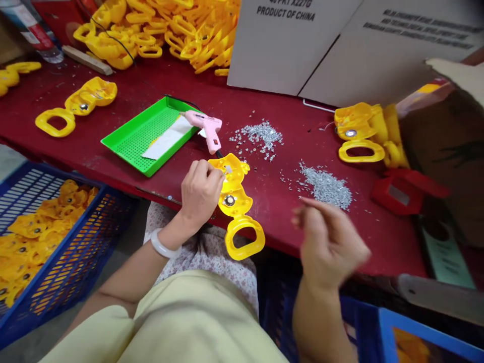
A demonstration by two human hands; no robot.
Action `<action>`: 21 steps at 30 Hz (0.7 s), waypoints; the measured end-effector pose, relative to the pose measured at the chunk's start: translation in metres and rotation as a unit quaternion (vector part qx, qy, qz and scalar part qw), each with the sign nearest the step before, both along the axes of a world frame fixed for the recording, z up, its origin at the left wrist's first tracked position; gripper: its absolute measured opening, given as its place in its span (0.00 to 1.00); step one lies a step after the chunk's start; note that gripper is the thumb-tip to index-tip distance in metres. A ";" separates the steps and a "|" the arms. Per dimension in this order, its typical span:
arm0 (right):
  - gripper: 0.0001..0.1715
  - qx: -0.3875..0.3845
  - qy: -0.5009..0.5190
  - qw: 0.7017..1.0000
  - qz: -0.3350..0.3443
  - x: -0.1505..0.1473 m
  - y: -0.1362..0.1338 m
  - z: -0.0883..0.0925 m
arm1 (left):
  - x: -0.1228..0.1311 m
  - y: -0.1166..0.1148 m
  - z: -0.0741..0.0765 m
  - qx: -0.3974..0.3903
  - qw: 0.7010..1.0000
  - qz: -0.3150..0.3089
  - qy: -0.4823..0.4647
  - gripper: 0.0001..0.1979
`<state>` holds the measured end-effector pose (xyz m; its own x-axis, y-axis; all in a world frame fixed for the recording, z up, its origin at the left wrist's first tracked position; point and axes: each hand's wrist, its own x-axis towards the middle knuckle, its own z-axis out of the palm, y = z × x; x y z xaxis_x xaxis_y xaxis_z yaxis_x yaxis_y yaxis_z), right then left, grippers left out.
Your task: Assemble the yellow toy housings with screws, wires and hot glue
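My left hand (pixel 200 191), with a white bangle at the wrist, is closed at the upper left edge of a yellow plastic toy shell (pixel 242 201). The shell lies hollow side up over the table's front edge. It has a ring-shaped handle at its lower end and a round metal disc in its middle. My right hand (pixel 328 242) is slightly blurred, to the right of the shell. Its fingers are curled in a pinch just in front of a pile of small silver pins (pixel 327 186); whatever they hold is too small to make out.
A pink glue gun (pixel 206 128) rests against a green tray (pixel 147 169). Small silver screws (pixel 262 135) lie behind the shell. Another yellow shell (pixel 77 107) is at left, a red box (pixel 399 191) at right. A blue crate (pixel 109 222) of yellow parts stands lower left; cartons (pixel 280 60) stand behind.
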<state>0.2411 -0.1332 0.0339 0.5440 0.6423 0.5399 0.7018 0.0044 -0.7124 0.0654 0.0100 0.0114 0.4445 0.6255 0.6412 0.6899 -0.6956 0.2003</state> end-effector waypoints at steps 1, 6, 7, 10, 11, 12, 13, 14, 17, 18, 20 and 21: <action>0.12 -0.018 -0.030 0.998 0.043 -0.004 0.014 -0.001 | 0.002 0.001 0.000 0.008 1.000 -0.009 -0.003 0.11; 0.16 -0.098 -0.134 0.972 0.168 -0.008 0.085 -0.004 | 0.008 0.002 -0.001 0.075 0.996 -0.046 0.017 0.12; 0.16 -0.120 -0.140 0.967 0.177 -0.008 0.093 -0.005 | 0.009 0.002 -0.001 0.089 0.995 -0.050 0.023 0.12; 0.10 -0.159 -0.133 0.957 0.203 -0.008 0.106 -0.008 | 0.011 0.003 -0.002 0.073 0.995 -0.065 0.024 0.11; 0.09 -0.158 -0.123 0.957 0.210 -0.008 0.107 -0.009 | 0.011 0.003 -0.002 0.049 0.996 -0.075 0.017 0.10; 0.07 -0.151 -0.109 0.959 0.215 -0.008 0.107 -0.010 | 0.012 0.004 -0.002 0.019 0.996 -0.087 0.008 0.08; 0.06 -0.141 -0.095 0.961 0.218 -0.008 0.106 -0.010 | 0.013 0.005 -0.001 -0.011 0.995 -0.100 -0.003 0.06; 0.05 -0.132 -0.081 0.963 0.219 -0.007 0.105 -0.010 | 0.014 0.007 0.000 -0.039 0.993 -0.114 -0.012 0.07; 0.05 -0.111 -0.054 0.967 0.221 -0.004 0.099 -0.011 | 0.018 0.013 0.002 -0.105 0.983 -0.152 -0.015 0.16; 0.05 -0.106 -0.049 0.968 0.221 -0.003 0.098 -0.012 | 0.020 0.016 0.002 -0.119 0.980 -0.160 -0.009 0.16; 0.05 -0.094 -0.042 0.970 0.219 0.000 0.095 -0.014 | 0.023 0.020 0.002 -0.136 0.976 -0.168 0.006 0.13; 0.05 -0.087 -0.041 0.971 0.218 0.001 0.094 -0.015 | 0.024 0.022 0.001 -0.139 0.976 -0.169 0.011 0.12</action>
